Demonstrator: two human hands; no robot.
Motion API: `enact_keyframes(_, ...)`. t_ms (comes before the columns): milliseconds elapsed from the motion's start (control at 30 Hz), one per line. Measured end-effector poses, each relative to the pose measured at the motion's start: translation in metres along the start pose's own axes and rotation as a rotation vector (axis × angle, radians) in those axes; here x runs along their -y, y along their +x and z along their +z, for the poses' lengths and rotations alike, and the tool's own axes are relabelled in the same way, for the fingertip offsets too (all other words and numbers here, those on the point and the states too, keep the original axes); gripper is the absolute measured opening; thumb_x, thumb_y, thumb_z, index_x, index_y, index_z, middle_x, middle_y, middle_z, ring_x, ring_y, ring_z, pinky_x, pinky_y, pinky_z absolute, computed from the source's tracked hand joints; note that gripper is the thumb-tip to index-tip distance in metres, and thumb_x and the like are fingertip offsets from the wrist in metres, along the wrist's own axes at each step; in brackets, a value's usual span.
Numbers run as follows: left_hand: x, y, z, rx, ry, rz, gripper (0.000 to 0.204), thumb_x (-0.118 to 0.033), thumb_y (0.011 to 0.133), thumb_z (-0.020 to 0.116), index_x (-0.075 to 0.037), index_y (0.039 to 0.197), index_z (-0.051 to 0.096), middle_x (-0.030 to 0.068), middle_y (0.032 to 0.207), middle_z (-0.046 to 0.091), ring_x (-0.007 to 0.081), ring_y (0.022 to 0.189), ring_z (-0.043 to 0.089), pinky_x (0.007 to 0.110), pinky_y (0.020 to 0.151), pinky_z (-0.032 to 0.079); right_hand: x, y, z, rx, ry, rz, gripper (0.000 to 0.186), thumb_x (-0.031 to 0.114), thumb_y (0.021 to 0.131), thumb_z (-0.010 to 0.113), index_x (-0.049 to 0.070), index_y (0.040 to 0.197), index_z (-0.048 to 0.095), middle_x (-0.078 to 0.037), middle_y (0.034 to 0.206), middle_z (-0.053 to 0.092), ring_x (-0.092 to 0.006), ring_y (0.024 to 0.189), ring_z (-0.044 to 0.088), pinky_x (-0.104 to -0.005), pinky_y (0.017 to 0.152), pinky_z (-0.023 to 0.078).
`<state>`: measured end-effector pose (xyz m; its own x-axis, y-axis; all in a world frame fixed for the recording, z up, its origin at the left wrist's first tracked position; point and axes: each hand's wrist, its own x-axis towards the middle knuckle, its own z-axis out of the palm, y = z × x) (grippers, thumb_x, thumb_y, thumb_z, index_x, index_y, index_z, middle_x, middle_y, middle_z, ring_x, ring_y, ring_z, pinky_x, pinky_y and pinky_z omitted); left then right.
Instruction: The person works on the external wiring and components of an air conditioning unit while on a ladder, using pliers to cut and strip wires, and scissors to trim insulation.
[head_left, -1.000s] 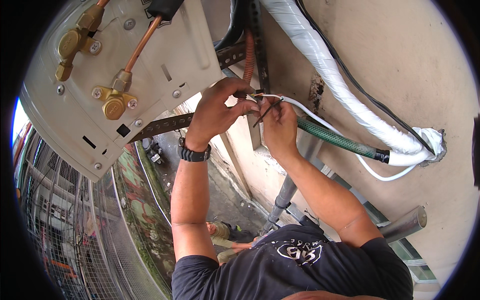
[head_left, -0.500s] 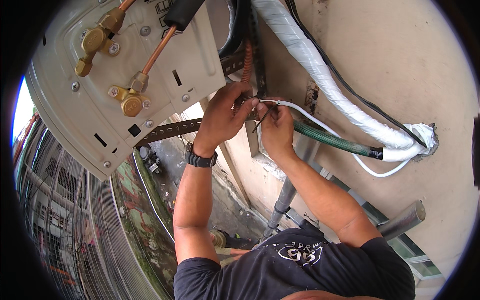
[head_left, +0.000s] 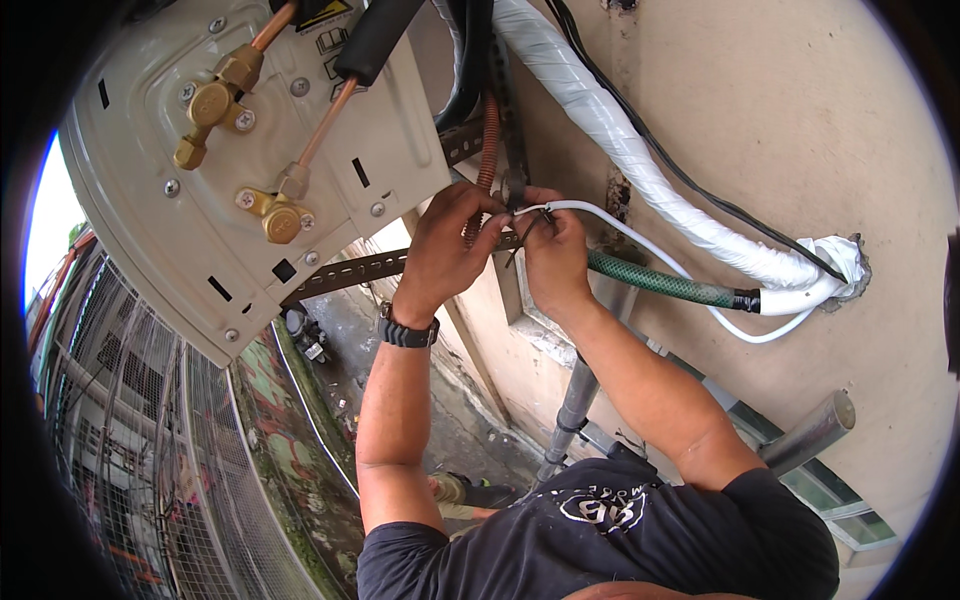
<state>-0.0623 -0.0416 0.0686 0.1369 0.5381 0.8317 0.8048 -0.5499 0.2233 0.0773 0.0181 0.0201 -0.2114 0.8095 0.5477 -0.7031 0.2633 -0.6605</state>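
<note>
Left hand (head_left: 450, 245): fingers narrow, thumb and forefinger tips close together near the bared end of the white cable (head_left: 590, 209); cannot tell what they grip.
Right hand (head_left: 555, 262): fingers closed on the white cable near that end.
White cable: runs from the right hand toward 4 o'clock.
Dark strip (head_left: 524, 239): between the hands, pointing to 7 o'clock.
Green hose (head_left: 665, 277): 3 o'clock of the right hand.
Metal casing (head_left: 340, 220): 10 o'clock of the left.

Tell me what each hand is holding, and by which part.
The right hand seems to hold the slim white plastic-sheathed cable near its stripped end. The left hand is at the thin whitish wire's tip; its exact grip is hidden.
</note>
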Motion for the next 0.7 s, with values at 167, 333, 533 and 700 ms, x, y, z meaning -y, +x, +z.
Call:
enact_keyframes(167, -0.012, 0.008, 0.007, 0.011, -0.165, -0.231, 0.023, -0.008, 0.094, 0.077, -0.003, 0.114, 0.067, 0.012, 0.108, 0.071, 0.0242, 0.089, 0.068, 0.036, 0.081, 0.055, -0.004, 0.006, -0.005, 0.016, 0.224, 0.006, 0.025, -0.005, 0.103, 0.059, -0.003, 0.127, 0.059, -0.008, 0.114, 0.068, -0.0125, 0.106, 0.065, -0.028, 0.095, 0.053)
enact_keyframes(333, -0.013, 0.007, 0.01, 0.0, -0.101, -0.058, 0.027, -0.009, 0.094, 0.074, -0.006, 0.119, 0.068, 0.0152, 0.106, 0.07, 0.0344, 0.095, 0.067, 0.042, 0.084, 0.055, -0.007, 0.002, -0.012, 0.011, 0.216, 0.011, 0.029, -0.006, 0.103, 0.059, -0.004, 0.132, 0.057, -0.008, 0.114, 0.069, -0.0127, 0.105, 0.065, -0.0272, 0.093, 0.054)
enact_keyframes(533, -0.007, -0.001, 0.006, 0.023, 0.078, 0.111, 0.028, -0.004, 0.089, 0.073, -0.008, 0.117, 0.069, 0.0123, 0.108, 0.068, 0.0354, 0.099, 0.064, 0.045, 0.085, 0.053, -0.002, -0.034, -0.003, -0.049, -0.06, 0.005, 0.039, 0.002, 0.105, 0.064, -0.003, 0.141, 0.051, -0.008, 0.11, 0.068, -0.0126, 0.1, 0.067, -0.0265, 0.087, 0.054)
enact_keyframes(700, -0.002, -0.005, 0.003, -0.005, 0.155, 0.207, 0.033, -0.001, 0.082, 0.074, -0.009, 0.114, 0.07, 0.0111, 0.109, 0.068, 0.0347, 0.099, 0.064, 0.046, 0.084, 0.053, 0.019, -0.043, 0.004, 0.117, -0.196, -0.162, 0.056, 0.012, 0.105, 0.069, 0.0, 0.152, 0.042, -0.009, 0.102, 0.068, -0.0129, 0.083, 0.069, -0.0274, 0.074, 0.056)
